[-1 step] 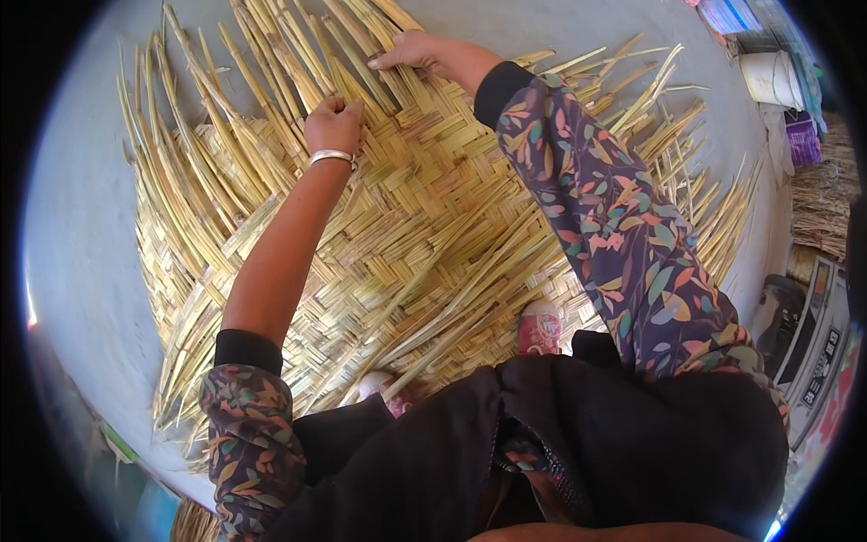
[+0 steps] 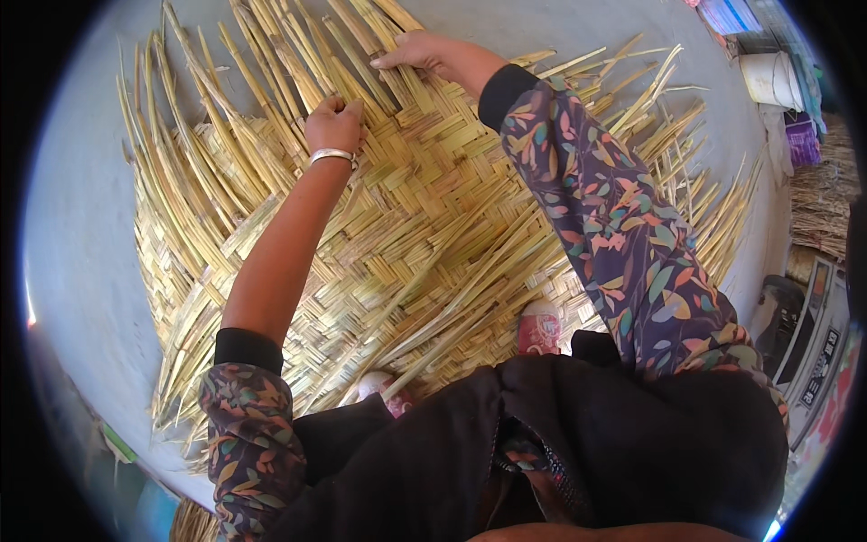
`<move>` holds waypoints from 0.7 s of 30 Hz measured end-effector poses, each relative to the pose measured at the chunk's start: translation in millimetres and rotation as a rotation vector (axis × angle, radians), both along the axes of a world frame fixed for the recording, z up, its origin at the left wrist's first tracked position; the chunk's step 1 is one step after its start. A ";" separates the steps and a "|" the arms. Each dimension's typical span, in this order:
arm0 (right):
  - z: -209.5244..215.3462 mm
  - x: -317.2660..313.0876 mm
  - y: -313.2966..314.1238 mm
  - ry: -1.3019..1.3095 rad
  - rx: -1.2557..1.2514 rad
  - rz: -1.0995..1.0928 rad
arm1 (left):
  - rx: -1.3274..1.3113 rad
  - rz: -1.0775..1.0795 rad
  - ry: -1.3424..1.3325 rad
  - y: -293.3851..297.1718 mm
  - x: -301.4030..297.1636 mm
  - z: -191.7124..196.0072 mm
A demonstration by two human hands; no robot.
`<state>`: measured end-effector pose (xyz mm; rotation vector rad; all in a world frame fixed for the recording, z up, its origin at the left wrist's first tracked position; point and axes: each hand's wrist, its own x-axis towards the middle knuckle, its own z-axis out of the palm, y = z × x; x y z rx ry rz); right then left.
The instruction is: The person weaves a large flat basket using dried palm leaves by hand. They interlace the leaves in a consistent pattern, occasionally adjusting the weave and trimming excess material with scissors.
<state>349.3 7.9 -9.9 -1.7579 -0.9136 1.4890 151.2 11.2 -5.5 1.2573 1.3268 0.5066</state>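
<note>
Two hands are on the weave, and we are looking straight down at them. The left hand, with a silver bangle at the wrist, is curled nearly closed, its fingers pinching the base of the loose reed strips that fan out just beyond it. The right hand lies flatter, fingers together and mostly extended, pressing down on strips at the far edge of the woven mat; we cannot tell whether it actually grips one or only pins it. The mat spreads from under both hands back toward the person's knees, lying on the grey floor, with unwoven ends bristling out on every side.

Now, the risks as we judge them. The strips past the left hand are long and springy; if that pinch slackens, they could flick back and the last crossings may loosen. A strip bent too sharply at the edge under the right hand might crack or split, and split reed leaves sharp slivers right at the fingertips. A skipped over-under would throw off the herringbone pattern. Nearer the body, pink footwear rests on the finished weave, and a shift of weight there could drag rows out of line.
</note>
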 end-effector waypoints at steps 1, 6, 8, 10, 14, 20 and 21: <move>5.5 1.8 -6.3 0.086 0.021 -0.011 | -0.018 0.016 -0.030 0.2 2.5 -0.6; 4.0 0.9 -24.2 0.471 0.174 -0.080 | 0.248 -0.403 0.299 9.1 -1.3 -18.6; 1.2 -0.3 -30.1 0.498 0.214 -0.146 | 0.248 -0.474 0.381 10.1 1.0 -11.2; -3.8 1.6 -34.1 0.468 0.269 -0.250 | 0.168 -0.428 0.287 11.9 0.5 -17.7; -17.6 8.6 -55.3 0.118 0.310 -0.432 | -0.009 -0.208 -0.031 10.7 -9.1 -28.4; -16.1 -5.7 -90.6 -0.755 0.297 -0.367 | 0.081 -0.168 -0.013 2.1 -24.8 -17.7; -14.7 -6.1 -92.2 -0.792 0.306 -0.370 | 0.110 -0.232 0.081 0.6 -26.4 -12.8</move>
